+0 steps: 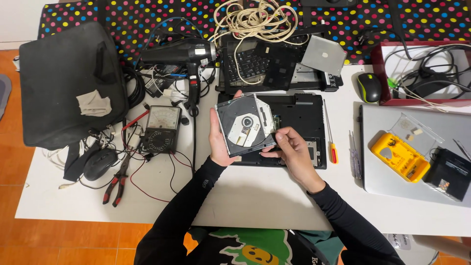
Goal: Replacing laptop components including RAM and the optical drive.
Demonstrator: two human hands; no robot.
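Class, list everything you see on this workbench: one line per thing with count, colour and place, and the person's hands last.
Optical drive: 1, grey-black, held over laptop base.
Laptop base: 1, black, centre.
Hair dryer: 1, black, upper left.
Multimeter: 1, black, left of centre.
Pliers: 1, red-handled, lower left.
Bag: 1, black, far left.
Mice: 2, dark, left and upper right.
Screwdriver: 1, red-handled, right of base.
Bit case: 1, yellow, on silver laptop.
Cable bundle: 1, beige, top.
Left hand: holds drive's left edge.
Right hand: holds drive's lower right corner.
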